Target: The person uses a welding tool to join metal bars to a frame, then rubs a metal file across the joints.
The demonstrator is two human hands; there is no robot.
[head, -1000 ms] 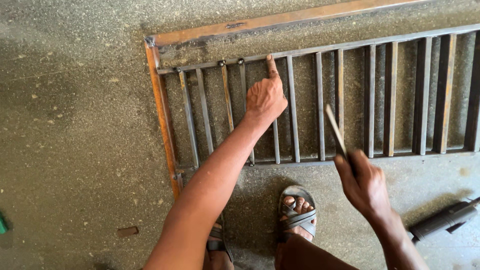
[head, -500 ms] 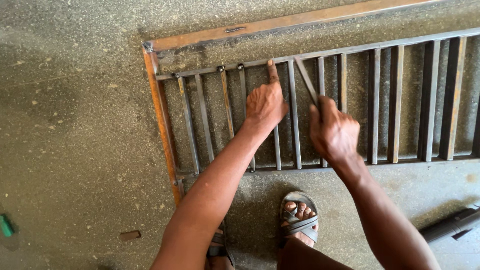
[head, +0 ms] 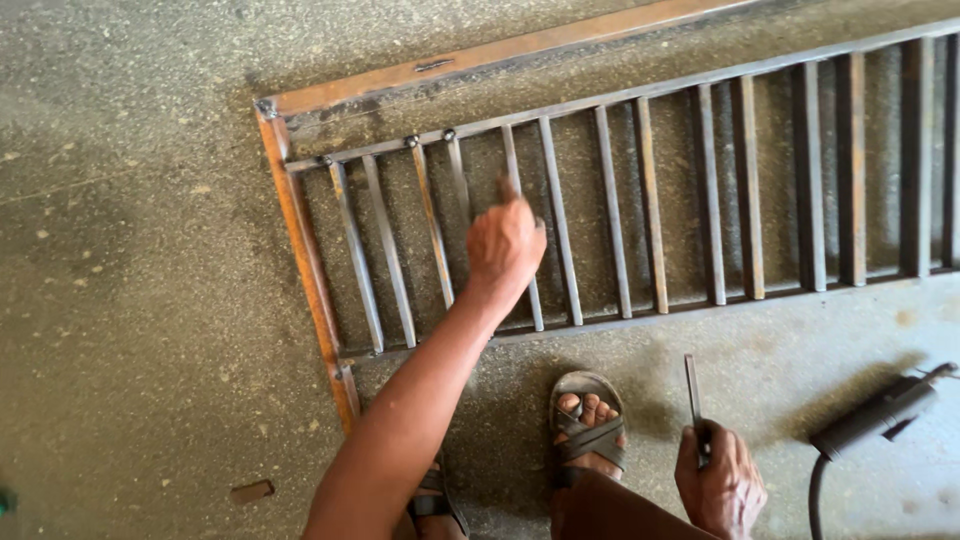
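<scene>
Two hands: left hand (head: 506, 243) loosely curled, fingertip on grille bar (head: 516, 180); right hand (head: 720, 485) grips flat metal strip (head: 692, 400).

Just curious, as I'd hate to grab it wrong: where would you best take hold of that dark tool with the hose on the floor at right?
Probably around the dark tool's long barrel, from above: it lies flat and bare, hose trailing from its near end.
</scene>
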